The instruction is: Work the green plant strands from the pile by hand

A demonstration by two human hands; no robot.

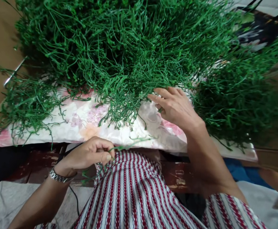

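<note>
Green stems point(129, 44) piled on the flowered cover point(80, 117). Left hand point(93, 152): grip pinching a thin sprig point(122, 147). Right hand point(174, 106): grip loosely spread at pile's front edge. I'd pinch lightly, free stems singly, avoid snagging.

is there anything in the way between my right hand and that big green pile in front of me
Nothing visible: your right hand is at the near edge of the green pile, and the floral cloth lies beneath. Whether your fingers touch strands is unclear.
</note>
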